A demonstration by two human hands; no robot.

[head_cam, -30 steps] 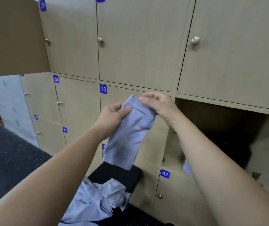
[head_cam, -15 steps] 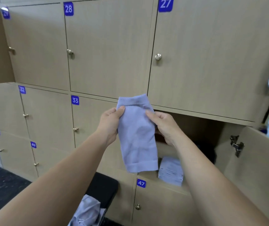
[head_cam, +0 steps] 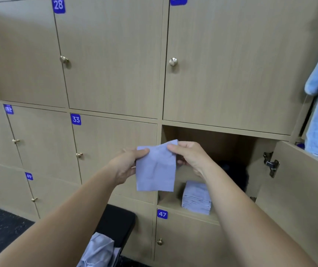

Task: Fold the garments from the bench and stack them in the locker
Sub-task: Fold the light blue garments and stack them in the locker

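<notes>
Head view, at the locker wall: I hold a folded lilac garment [head_cam: 155, 170] up before the open locker [head_cam: 202, 139], my left hand [head_cam: 127, 164] and right hand [head_cam: 189, 157] each pinching a top corner between thumb and fingers, the finished stack [head_cam: 196, 197] sitting inside, lower right. With only the top edge gripped and the rest hanging free, the fold could drop open on the way in, or a crooked landing could knock the stack askew; another garment [head_cam: 100, 251] lies crumpled on the bench [head_cam: 115, 218].
</notes>
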